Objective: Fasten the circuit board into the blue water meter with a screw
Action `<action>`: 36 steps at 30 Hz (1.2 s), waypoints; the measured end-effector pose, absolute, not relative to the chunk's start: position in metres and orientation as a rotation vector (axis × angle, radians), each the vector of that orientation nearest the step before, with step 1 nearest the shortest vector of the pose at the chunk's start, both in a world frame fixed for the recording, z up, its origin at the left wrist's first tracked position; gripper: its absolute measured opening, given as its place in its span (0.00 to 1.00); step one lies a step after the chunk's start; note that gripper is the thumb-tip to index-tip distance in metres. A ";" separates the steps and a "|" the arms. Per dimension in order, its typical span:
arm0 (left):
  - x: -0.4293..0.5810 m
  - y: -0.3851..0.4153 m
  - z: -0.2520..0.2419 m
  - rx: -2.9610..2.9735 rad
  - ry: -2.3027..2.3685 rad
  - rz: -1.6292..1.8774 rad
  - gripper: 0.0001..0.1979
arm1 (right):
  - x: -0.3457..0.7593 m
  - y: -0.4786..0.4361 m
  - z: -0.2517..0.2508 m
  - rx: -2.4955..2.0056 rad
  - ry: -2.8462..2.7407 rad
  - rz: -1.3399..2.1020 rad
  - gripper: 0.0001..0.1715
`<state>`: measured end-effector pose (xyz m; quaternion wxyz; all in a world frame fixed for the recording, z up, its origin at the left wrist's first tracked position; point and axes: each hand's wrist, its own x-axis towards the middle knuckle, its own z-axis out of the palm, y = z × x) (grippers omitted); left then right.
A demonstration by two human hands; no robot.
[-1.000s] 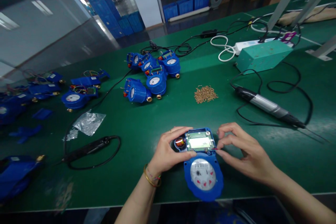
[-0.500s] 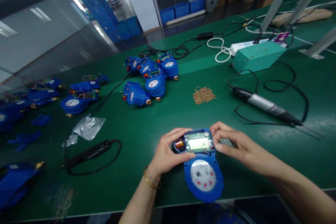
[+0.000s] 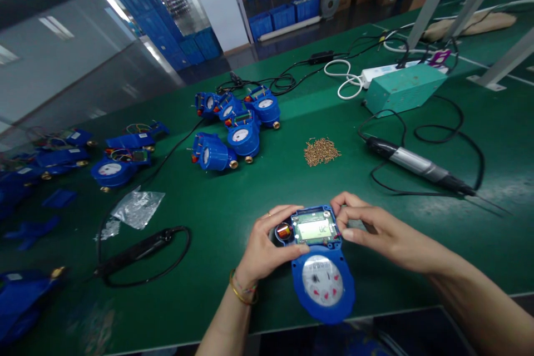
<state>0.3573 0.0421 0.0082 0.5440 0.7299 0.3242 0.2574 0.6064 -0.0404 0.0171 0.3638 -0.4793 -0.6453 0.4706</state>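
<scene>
My left hand [image 3: 267, 246] grips the blue meter [image 3: 323, 289] by its side; my right hand [image 3: 369, 229] pinches the display board [image 3: 314, 228] between them. Too hard a pinch could, I think, skew it.

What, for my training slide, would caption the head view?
Left hand and right hand hold a blue water meter on the green table, screws beyond.

I see a green bench [image 3: 250, 194] with a blue meter [image 3: 323, 283] lying on it, held between the left hand [image 3: 267, 247] and the right hand [image 3: 371, 228]. Beyond the right hand lie a pile of brass screws [image 3: 320, 151], a corded driver [image 3: 411, 160] and a teal box [image 3: 403, 89]. Beyond the left hand sits a cluster of meters [image 3: 233, 130]. Well to its left are a crumpled bag [image 3: 137, 207] and what may be a black corded tool [image 3: 133, 250].
</scene>
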 end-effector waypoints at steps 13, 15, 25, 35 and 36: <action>0.354 0.043 0.007 1.725 0.771 0.599 0.29 | 0.589 -0.056 -0.004 -1.274 -1.591 0.755 0.07; 0.353 0.043 0.005 1.739 0.781 0.604 0.29 | 0.585 -0.061 -0.011 -1.259 -1.551 0.621 0.05; 0.349 0.044 0.001 1.732 0.778 0.620 0.29 | 0.563 -0.074 -0.012 -1.233 -1.539 0.211 0.09; 0.348 0.043 -0.004 1.745 0.780 0.628 0.30 | 0.544 -0.081 -0.009 -1.503 -1.686 -0.111 0.09; 0.349 0.042 -0.004 1.745 0.780 0.631 0.30 | 0.542 -0.083 -0.008 -1.520 -1.687 -0.120 0.10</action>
